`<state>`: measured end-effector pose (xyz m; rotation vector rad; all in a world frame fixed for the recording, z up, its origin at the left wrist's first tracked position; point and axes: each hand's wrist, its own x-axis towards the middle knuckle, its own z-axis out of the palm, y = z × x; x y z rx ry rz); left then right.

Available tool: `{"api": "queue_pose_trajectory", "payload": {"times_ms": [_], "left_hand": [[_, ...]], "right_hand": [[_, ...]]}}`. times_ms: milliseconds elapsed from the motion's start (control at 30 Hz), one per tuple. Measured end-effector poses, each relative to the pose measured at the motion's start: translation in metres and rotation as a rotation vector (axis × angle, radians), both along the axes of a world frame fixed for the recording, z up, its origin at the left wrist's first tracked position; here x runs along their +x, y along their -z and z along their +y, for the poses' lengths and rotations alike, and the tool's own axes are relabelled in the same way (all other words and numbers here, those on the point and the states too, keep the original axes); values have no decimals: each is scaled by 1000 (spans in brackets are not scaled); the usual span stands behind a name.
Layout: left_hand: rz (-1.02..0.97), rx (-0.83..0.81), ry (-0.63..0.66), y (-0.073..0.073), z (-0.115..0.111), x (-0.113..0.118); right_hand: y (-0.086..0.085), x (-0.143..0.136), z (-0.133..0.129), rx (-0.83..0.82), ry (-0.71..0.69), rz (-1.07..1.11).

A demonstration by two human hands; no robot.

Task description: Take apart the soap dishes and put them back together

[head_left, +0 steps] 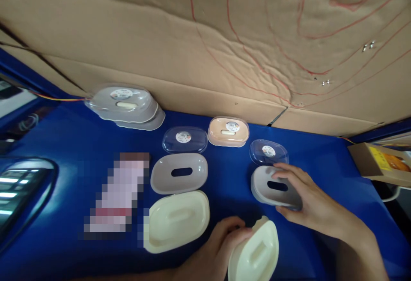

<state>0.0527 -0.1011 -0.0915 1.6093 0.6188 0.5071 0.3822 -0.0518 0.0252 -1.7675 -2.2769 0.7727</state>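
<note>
Near the bottom edge, my left hand (224, 238) is closed on a cream tray (260, 253), which is tilted up on its side. To the right, my right hand (298, 191) has its thumb and fingers around a grey tray with a slot (263, 186). A clear lid with a round label (258, 150) lies just behind that grey tray. Left of centre are a second grey slotted tray (160, 178), a flat cream tray (180, 221) and another clear lid (195, 141).
A peach box with a clear lid (220, 137) stands at the back. Stacked grey boxes (141, 112) are at the back left. A blurred pinkish item (122, 191) lies left. A cardboard box (366, 161) is at the right edge, and a cardboard wall (160, 49) rises behind.
</note>
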Motion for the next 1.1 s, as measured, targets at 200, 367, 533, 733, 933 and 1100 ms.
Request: {"api": "queue_pose_trajectory", "payload": {"times_ms": [200,367,533,733,933,1100], "left_hand": [[211,320,41,-26,16,1],[379,374,33,-61,21,17],[366,433,-44,-66,28,30],[349,424,-91,-59,34,35],[443,447,-29,-60,35,37],[433,631,20,-61,20,20]], "right_hand": [[14,-4,8,85,-11,-85],[21,7,13,153,-23,-120],[16,5,19,171,-40,-82],[-3,-13,40,198,-127,84],[-4,-39,70,289,-179,-35],[6,-40,67,230,-222,-161]]}}
